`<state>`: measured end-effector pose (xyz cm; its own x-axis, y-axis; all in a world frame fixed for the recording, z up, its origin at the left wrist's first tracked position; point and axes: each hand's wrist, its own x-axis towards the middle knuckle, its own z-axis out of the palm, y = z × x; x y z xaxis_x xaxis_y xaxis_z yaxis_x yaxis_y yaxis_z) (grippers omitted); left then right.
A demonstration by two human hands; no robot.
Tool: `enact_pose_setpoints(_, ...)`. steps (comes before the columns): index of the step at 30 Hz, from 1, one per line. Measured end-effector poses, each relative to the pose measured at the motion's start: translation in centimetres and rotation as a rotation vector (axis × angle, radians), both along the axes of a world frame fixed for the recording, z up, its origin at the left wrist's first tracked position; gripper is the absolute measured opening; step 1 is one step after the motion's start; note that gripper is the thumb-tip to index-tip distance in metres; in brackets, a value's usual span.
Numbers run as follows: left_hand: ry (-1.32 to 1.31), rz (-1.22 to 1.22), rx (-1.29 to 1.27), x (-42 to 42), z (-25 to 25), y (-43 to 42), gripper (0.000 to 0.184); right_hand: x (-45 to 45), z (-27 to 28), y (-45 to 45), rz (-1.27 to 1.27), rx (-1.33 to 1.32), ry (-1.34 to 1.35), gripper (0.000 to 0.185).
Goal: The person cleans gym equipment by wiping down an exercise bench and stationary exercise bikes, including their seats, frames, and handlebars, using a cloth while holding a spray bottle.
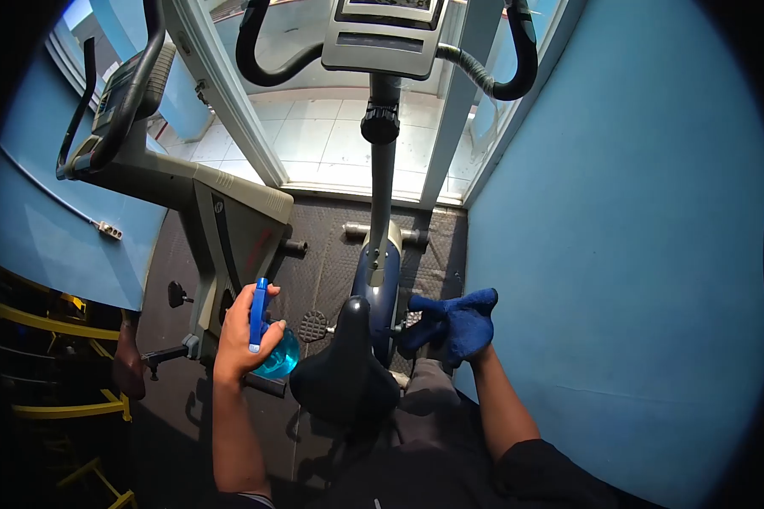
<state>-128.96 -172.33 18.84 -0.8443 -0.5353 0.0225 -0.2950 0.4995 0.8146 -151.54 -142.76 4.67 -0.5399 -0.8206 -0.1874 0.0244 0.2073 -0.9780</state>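
Left hand (244, 341): curling its fingers around the neck of a spray bottle (280, 361), which is showing blue liquid just left of the seat (338, 373); the nozzle's aim is not showing clearly
Right hand (484, 357): gripping a bunched blue cloth (472, 329) right of the seat; folds are hiding most fingers, so how tightly they are pressing I cannot tell
Bottle handling: probably calling for a fairly upright hold, a finger ready on the trigger and the nozzle facing away from the body
Cloth handling: likely needing a flatter fold under the palm, with no loose corner dangling near the pedals
Console (382, 47): standing high ahead; its display is probably calling for a damp cloth rather than direct spray
Post knob (380, 124): jutting out, perhaps catching fabric
Second bike (238, 212): crowding the left side
Blue wall (620, 212): limiting elbow room on the right
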Motion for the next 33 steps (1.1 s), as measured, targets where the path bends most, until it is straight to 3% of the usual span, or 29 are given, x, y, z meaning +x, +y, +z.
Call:
enact_pose_setpoints(1, 0.061, -0.089, -0.045, -1.6, -2.6, -1.1, 0.050, 0.1, -0.1, -0.1, -0.010, -0.318, -0.872, 0.057)
enact_pose_setpoints(4, -0.049, -0.221, 0.030, -6.8, -8.5, -3.2, 0.050, 0.3, -3.3, 1.3, -0.116, -0.740, -1.604, 0.074)
enact_pose_setpoints(5, -0.080, -0.244, 0.041, -8.7, -10.2, -3.6, 0.050, 0.3, -6.8, 1.6, -0.133, -0.725, -1.441, 0.068)
enact_pose_setpoints(7, -0.509, -0.388, -0.031, -12.0, -14.3, -3.6, 0.054, 0.9, -10.1, 1.7, -0.381, -0.502, -1.062, 0.048)
enact_pose_setpoints(8, -0.294, -0.485, -0.029, -12.5, -18.7, -3.5, 0.056, 0.9, -13.4, 1.9, -0.409, -0.498, -1.089, 0.048)
enact_pose_setpoints(12, -0.468, -0.864, -0.057, -15.6, -28.5, -1.0, 0.048, 1.8, -25.3, 2.8, -0.152, 0.179, 0.243, 0.034)
enact_pose_setpoints(14, -0.655, -0.981, -0.020, -15.8, -32.1, -0.1, 0.043, 1.5, -27.5, 1.8, -0.458, -0.538, -1.288, 0.030)
enact_pose_setpoints(16, -0.838, -0.909, -0.026, -15.3, -33.9, 1.0, 0.041, 1.7, -28.8, 1.4, -0.463, -0.511, -1.258, 0.029)
enact_pose_setpoints(17, -0.886, -0.923, -0.022, -15.2, -34.6, 1.1, 0.041, 2.9, -31.9, 1.4, -0.388, -0.179, -0.790, 0.030)
enact_pose_setpoints(19, -0.879, -0.863, 0.049, -15.0, -35.7, 0.8, 0.042, 1.7, -31.1, 0.6, -0.122, 0.309, 0.036, 0.032)
enact_pose_setpoints(20, -0.855, -0.803, 0.105, -14.8, -35.9, 0.7, 0.043, 1.8, -31.0, -0.2, -0.112, 0.313, 0.022, 0.032)
enact_pose_setpoints(22, -0.817, -0.759, 0.133, -15.0, -34.5, 0.5, 0.048, 2.3, -31.1, -2.5, 0.116, 0.355, 0.528, 0.038)
enact_pose_setpoints(23, -0.697, -0.702, 0.111, -14.8, -33.6, 0.4, 0.051, 4.6, -32.8, -4.0, -0.050, 0.203, 0.321, 0.044)
enact_pose_setpoints(24, -0.578, -0.642, 0.087, -14.9, -32.4, 0.5, 0.054, 6.9, -33.0, -5.4, -0.054, 0.235, 0.219, 0.049)
enact_pose_setpoints(27, -0.646, -0.366, 0.172, -16.9, -25.2, 0.3, 0.058, 10.2, -31.9, -9.6, 0.076, 0.520, 0.149, 0.060)
enact_pose_setpoints(28, -0.645, -0.245, 0.223, -17.0, -23.2, 0.0, 0.058, 9.5, -32.2, -11.1, 0.055, 0.556, 0.176, 0.062)
enact_pose_setpoints(29, -0.607, -0.082, 0.246, -17.6, -21.2, 0.1, 0.061, 8.5, -34.6, -12.5, 0.116, 0.667, 0.283, 0.078)
enact_pose_setpoints(30, -0.572, 0.085, 0.262, -18.1, -19.2, 0.4, 0.064, 6.8, -36.8, -14.7, -0.118, 0.663, 0.368, 0.078)
enact_pose_setpoints(31, -0.526, 0.221, 0.302, -18.6, -17.5, 0.6, 0.066, 3.4, -37.0, -16.2, -0.181, 0.736, 0.369, 0.082)
enact_pose_setpoints(32, -0.471, 0.351, 0.336, -19.3, -16.3, 0.7, 0.068, -1.2, -36.7, -17.0, -0.063, 0.746, 0.169, 0.090)
enact_pose_setpoints(33, -0.488, 0.379, 0.325, -20.2, -15.6, 0.9, 0.072, -3.5, -39.1, -18.2, -0.284, 0.615, 0.164, 0.098)
